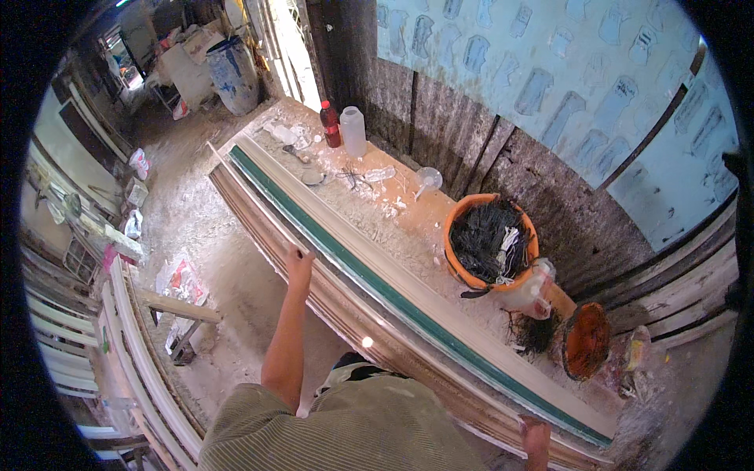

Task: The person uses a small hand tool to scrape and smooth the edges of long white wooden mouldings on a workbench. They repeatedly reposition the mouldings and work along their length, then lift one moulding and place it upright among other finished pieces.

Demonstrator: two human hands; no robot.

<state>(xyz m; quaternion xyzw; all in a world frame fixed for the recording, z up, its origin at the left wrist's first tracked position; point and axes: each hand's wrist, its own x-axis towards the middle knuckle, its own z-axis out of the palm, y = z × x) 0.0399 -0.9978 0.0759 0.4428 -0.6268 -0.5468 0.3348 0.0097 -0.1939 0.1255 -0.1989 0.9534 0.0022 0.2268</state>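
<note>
A long workbench-length moulding form runs diagonally from far left to near right, with a dark green strip (271, 187) along its middle and pale ridges beside it. On its near side lies a long, brownish grooved moulding (338, 312). My left hand (298, 265) is closed around this moulding's edge, toward the far end. Farther down the same edge, close to the near-right end, my right hand (536, 433) also grips it. The undersides of the fingers are hidden in both hands.
Beyond the form, the dusty bench holds a red-liquid bottle (330, 125), a white plastic bottle (353, 132), and an orange bucket (450, 243) of black fibres. An orange-lined bowl (585, 341) sits at right. At left, long white mouldings (129, 330) rest on supports. A blue barrel (233, 77) stands far off.
</note>
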